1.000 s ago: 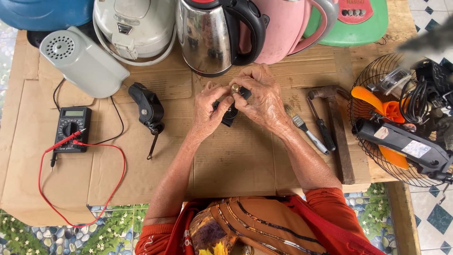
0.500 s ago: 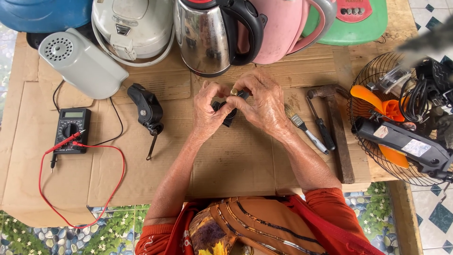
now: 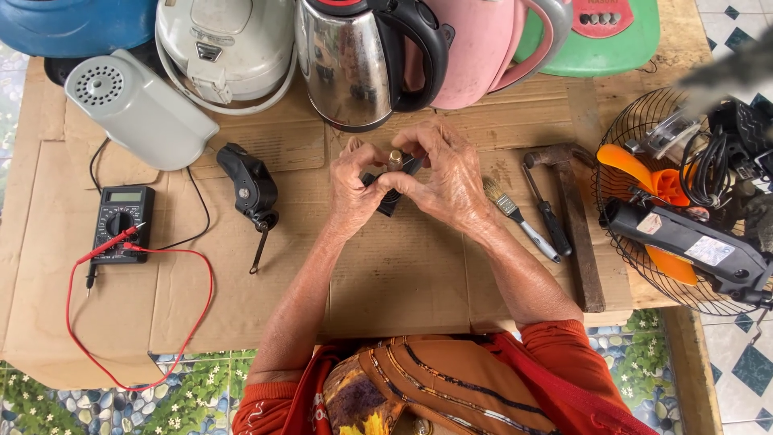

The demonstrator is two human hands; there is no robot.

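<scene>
Both my hands are closed around a small black part (image 3: pixel 390 193) with a brass-coloured tip, held just above the cardboard-covered table (image 3: pixel 241 306). My left hand (image 3: pixel 354 187) grips its left side. My right hand (image 3: pixel 447 173) covers its right side, fingers pinching near the brass tip. Most of the part is hidden by my fingers. A steel electric kettle (image 3: pixel 350 60) with a black handle stands right behind my hands.
A black multimeter (image 3: pixel 121 221) with red and black leads lies left. A black handle piece (image 3: pixel 250 189), grey housing (image 3: pixel 137 109), white cooker (image 3: pixel 225 48) and pink kettle (image 3: pixel 491 48) stand around. Right: brush (image 3: pixel 515 217), screwdriver (image 3: pixel 547 213), hammer (image 3: pixel 576 217), fan cage (image 3: pixel 668 201).
My hands have shifted slightly toward the kettle and turned the black part, so its brass tip now shows between my fingers.
</scene>
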